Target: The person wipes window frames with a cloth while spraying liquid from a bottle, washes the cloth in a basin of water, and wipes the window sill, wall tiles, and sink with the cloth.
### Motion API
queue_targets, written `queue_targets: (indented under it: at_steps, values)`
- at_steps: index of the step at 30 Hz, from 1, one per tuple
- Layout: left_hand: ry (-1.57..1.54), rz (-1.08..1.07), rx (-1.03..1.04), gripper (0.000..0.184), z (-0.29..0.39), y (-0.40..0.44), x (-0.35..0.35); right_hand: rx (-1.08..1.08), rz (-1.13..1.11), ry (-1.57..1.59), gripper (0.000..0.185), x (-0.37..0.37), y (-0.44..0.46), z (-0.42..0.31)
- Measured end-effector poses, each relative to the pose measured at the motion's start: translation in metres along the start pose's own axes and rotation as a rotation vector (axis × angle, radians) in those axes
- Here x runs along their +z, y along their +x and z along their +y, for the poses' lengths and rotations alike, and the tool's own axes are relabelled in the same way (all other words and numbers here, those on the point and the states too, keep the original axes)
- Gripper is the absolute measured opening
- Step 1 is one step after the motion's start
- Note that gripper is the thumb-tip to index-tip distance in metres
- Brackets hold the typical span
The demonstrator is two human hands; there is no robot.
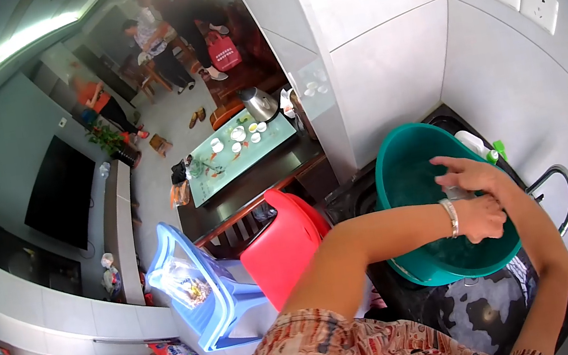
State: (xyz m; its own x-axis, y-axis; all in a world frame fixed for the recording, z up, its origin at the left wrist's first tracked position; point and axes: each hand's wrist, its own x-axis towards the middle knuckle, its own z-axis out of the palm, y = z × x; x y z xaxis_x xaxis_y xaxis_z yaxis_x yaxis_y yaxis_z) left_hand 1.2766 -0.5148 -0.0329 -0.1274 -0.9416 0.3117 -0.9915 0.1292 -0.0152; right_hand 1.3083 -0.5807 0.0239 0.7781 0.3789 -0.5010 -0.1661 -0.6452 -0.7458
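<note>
A green plastic basin [389, 161] with water in it stands on the dark sink counter [408, 306]. Both hands are inside its rim, above the water. My left hand [482, 219], with a silver bracelet on its wrist, is closed, fingers curled down; anything inside them is hidden. It touches or nearly touches my right wrist. My right hand [465, 173] curves over a clear, cup-like thing [457, 192], mostly covered by the fingers. Its thumb and fingers are bent, and the clear thing lies against the palm side.
A curved metal faucet [562, 189] rises right of the basin. Behind it lies a white bottle with a green cap [492, 155]. Red [283, 244] and blue [201, 287] plastic chairs stand left. Farther off are a tea table [244, 158] with cups and a kettle, and several people.
</note>
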Motion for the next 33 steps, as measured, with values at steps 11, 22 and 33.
queue_targets:
  at_steps: [11,22,33]
  values:
    - [-0.290,0.933,-0.493,0.036,0.060,-0.073,-0.104,-0.297,0.037,0.626,0.036,-0.019,-0.053,-0.029]
    - [-1.959,1.663,-1.038,0.043,0.226,-0.249,-0.092,-1.124,-0.079,-0.308,0.051,0.173,-0.041,-0.154]
    - [-1.264,2.317,-1.342,0.056,0.472,-0.362,-0.049,-1.063,-0.657,-0.211,0.042,0.459,0.028,-0.166]
